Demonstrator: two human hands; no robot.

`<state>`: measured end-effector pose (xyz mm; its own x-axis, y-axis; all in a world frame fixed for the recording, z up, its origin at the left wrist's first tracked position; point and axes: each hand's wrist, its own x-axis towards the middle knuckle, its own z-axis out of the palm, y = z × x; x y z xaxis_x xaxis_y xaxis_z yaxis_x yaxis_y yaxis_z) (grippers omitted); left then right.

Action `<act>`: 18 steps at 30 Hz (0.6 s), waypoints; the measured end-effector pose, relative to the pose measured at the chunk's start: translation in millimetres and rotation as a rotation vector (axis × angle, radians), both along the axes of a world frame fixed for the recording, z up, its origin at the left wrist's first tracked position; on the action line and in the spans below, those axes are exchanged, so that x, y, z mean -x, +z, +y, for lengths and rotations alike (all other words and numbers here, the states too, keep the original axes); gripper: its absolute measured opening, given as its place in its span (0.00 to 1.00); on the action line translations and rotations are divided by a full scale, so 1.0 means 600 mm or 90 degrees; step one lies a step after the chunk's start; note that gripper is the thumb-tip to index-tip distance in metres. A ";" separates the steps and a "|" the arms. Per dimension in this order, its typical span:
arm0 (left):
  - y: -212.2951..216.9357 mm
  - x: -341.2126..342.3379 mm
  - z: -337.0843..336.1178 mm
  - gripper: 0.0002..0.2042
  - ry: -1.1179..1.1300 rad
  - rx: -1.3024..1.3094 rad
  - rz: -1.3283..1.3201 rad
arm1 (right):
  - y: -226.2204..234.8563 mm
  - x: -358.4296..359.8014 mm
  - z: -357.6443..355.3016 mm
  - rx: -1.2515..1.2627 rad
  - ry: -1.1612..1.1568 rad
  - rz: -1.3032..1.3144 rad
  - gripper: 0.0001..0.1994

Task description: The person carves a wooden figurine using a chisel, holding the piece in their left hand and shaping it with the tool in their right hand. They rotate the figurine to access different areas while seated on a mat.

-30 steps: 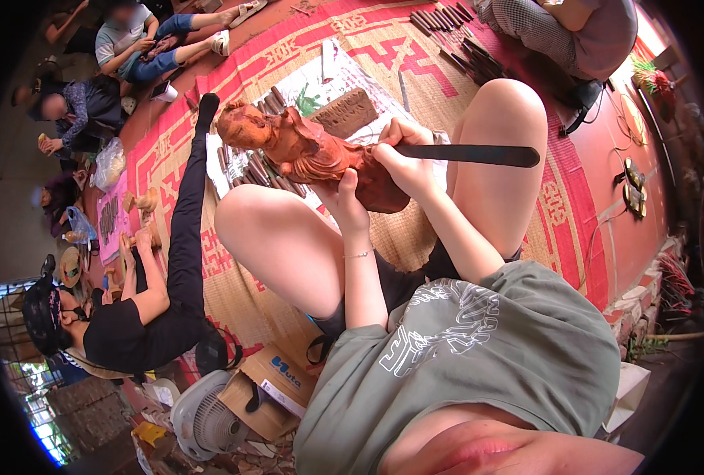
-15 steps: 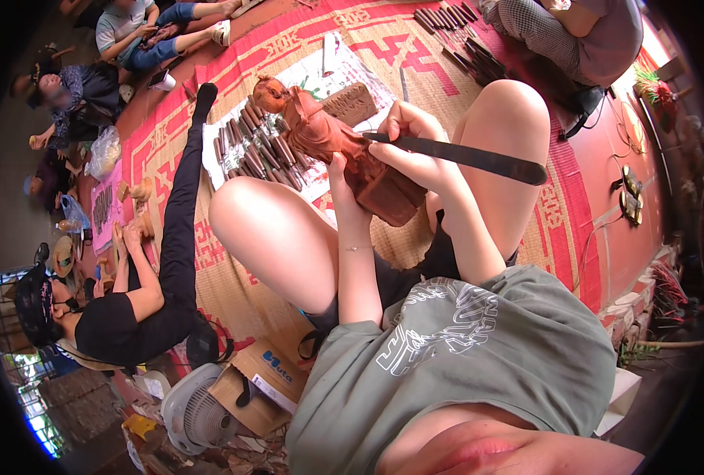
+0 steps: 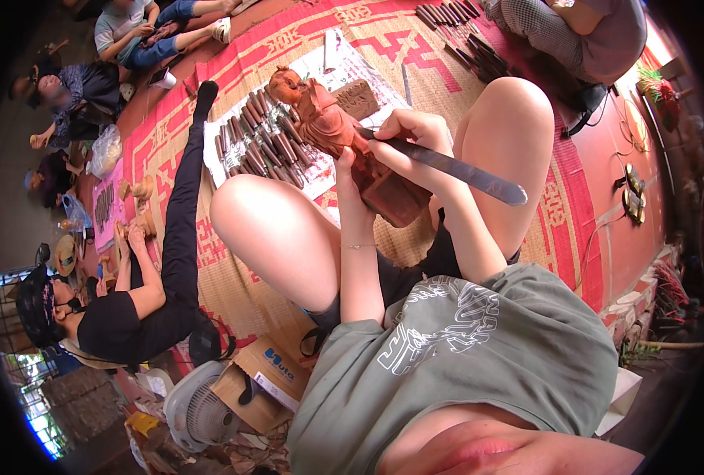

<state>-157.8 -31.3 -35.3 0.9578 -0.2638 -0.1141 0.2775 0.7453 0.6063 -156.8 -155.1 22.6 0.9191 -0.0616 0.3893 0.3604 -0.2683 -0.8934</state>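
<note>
A reddish-brown carved wooden figure (image 3: pixel 328 119) leans between my raised knees, its rounded head up and to the left and its blocky base nearest me. My left hand (image 3: pixel 352 184) is closed around its lower side, with the thumb up along the carving. In my right hand (image 3: pixel 417 146) is a long, flat, dark metal carving knife (image 3: pixel 470 176) with a rounded rear end, gripped near its front. Its working tip meets the figure's middle, partly hidden by my fingers. Beyond the figure lies a brown carved wooden block (image 3: pixel 356 100).
Several wooden-handled chisels (image 3: pixel 261 142) lie on a white printed sheet (image 3: pixel 368 67) at left. More tools (image 3: pixel 478 59) rest on the patterned mat (image 3: pixel 557 214) at far right. People sit at left and beyond. A fan (image 3: pixel 201 408) and cardboard box (image 3: pixel 261 380) stand near left.
The figure has shifted slightly right. The carving knife's rear end has swung down and toward me, and its flat face now catches the light. Both hands keep their holds.
</note>
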 end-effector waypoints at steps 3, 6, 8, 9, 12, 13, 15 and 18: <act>-0.004 0.000 0.000 0.23 -0.025 0.024 0.017 | 0.001 -0.003 0.003 0.046 -0.029 -0.063 0.07; 0.008 0.002 -0.002 0.23 -0.029 0.024 0.033 | -0.012 -0.009 0.002 0.059 -0.021 -0.111 0.07; 0.005 0.000 0.002 0.23 -0.028 0.037 0.018 | -0.020 -0.009 0.000 0.066 0.002 -0.140 0.08; -0.008 -0.005 0.008 0.23 -0.031 0.053 0.000 | -0.020 -0.008 0.000 0.059 0.005 -0.128 0.08; -0.004 -0.006 0.014 0.24 -0.022 0.065 -0.020 | -0.024 -0.007 0.002 0.016 0.014 -0.109 0.08; 0.001 -0.006 0.015 0.24 -0.022 0.050 -0.028 | -0.029 -0.009 0.005 -0.012 0.019 -0.112 0.08; 0.008 -0.004 0.019 0.24 -0.033 0.022 -0.043 | -0.031 -0.013 0.012 -0.035 0.020 -0.117 0.08; 0.009 0.001 0.023 0.26 -0.061 -0.006 -0.054 | -0.025 -0.015 0.018 -0.019 0.011 -0.138 0.08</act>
